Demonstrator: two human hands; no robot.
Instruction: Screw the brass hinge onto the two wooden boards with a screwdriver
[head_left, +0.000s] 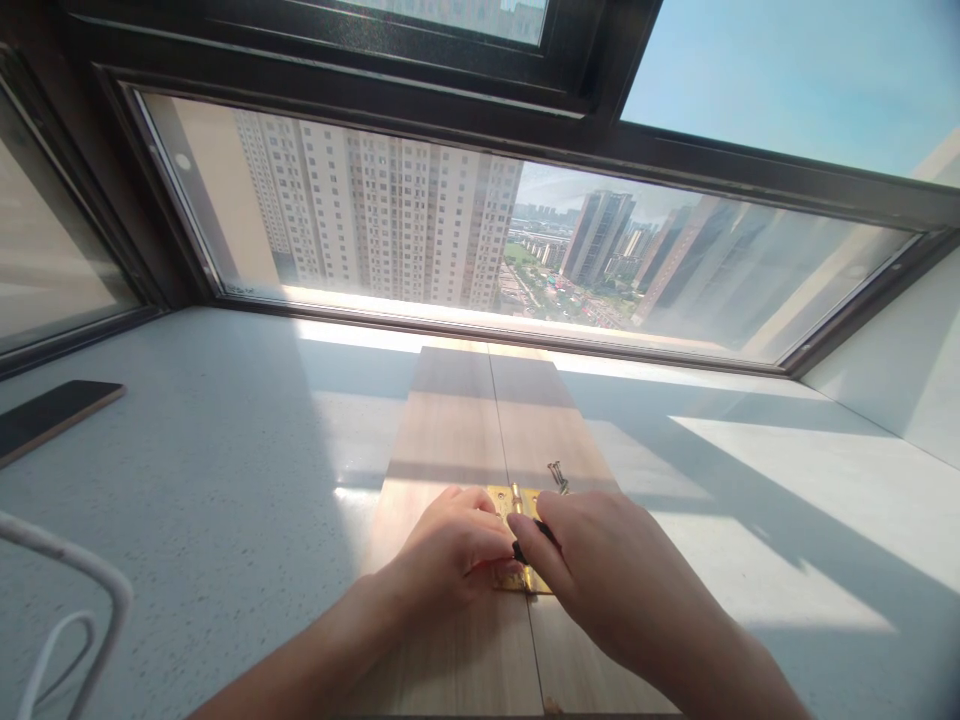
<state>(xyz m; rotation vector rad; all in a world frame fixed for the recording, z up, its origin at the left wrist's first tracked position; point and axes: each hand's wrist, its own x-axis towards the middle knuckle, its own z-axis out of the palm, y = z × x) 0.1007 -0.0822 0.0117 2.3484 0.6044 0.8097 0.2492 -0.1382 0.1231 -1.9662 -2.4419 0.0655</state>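
Note:
A brass hinge lies across the seam between two pale wooden boards, its knuckle along the joint. My right hand is closed around a black screwdriver, mostly covered by the fingers and pointing left over the hinge. On the left leaf, my left hand is closed with its fingertips at the hinge and by the tool's dark end; what they pinch is hidden. Several loose screws lie on the right board, just beyond my right hand.
The boards rest on a speckled white sill below a dark-framed window. At the left edge lies a phone. A white cable loops at the lower left. Sunlight and shadow bands cross the surface.

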